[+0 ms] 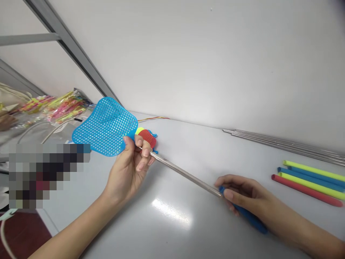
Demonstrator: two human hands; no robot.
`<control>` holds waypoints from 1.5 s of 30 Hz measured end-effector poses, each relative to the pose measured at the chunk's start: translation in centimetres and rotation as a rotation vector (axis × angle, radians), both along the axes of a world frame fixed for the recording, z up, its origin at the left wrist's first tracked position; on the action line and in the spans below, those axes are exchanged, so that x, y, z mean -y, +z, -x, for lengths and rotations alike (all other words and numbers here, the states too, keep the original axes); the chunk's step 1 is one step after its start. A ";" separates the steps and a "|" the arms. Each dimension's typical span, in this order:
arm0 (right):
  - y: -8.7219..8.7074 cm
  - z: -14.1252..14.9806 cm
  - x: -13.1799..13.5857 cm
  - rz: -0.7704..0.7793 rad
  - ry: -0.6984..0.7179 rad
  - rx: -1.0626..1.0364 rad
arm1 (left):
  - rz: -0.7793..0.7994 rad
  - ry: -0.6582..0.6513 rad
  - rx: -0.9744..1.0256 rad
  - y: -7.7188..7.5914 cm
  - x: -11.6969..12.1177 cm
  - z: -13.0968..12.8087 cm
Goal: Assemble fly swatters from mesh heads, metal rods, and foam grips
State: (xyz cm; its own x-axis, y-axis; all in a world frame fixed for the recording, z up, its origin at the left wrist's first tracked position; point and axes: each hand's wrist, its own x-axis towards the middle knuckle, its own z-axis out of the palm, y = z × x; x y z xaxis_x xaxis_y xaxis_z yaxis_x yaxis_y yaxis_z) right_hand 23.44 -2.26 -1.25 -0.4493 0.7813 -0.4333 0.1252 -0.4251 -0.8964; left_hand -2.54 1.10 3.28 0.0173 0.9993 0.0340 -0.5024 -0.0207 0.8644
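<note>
Swatter head (107, 126), blue, is hovering above the glossy grey tabletop (199, 233), the left grip (129, 163) pinching its base; a metal rod (185, 174) is slanting down to a blue sleeve (251, 218), the right grip (248, 192) pinching that; rods (285, 145) are lying near the pale wall (188, 54), coloured tubes (307, 183) resting before them

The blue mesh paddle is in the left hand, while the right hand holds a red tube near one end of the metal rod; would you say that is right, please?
Not quite: the tube is blue, not red, as the head view shows. The blue mesh paddle is in the left hand, while the right hand holds that tube near one end of the metal rod.
</note>
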 end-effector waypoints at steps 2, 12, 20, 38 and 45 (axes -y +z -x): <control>-0.1 0.0 0.0 -0.020 0.023 -0.046 | 0.000 -0.005 0.010 0.1 0.1 -0.1; -0.1 -0.1 0.1 -0.060 0.064 -0.123 | 0.019 0.002 0.033 0.0 0.2 -0.4; -0.1 -0.3 0.1 -0.036 0.107 -0.134 | 0.023 0.005 0.055 -0.1 0.2 -0.5; 0.0 -0.3 0.1 -0.015 0.114 -0.107 | 0.076 0.006 0.058 -0.4 0.0 -0.5; 0.0 -0.2 0.1 -0.024 0.128 -0.113 | 0.077 -0.055 0.028 -0.7 0.3 -0.5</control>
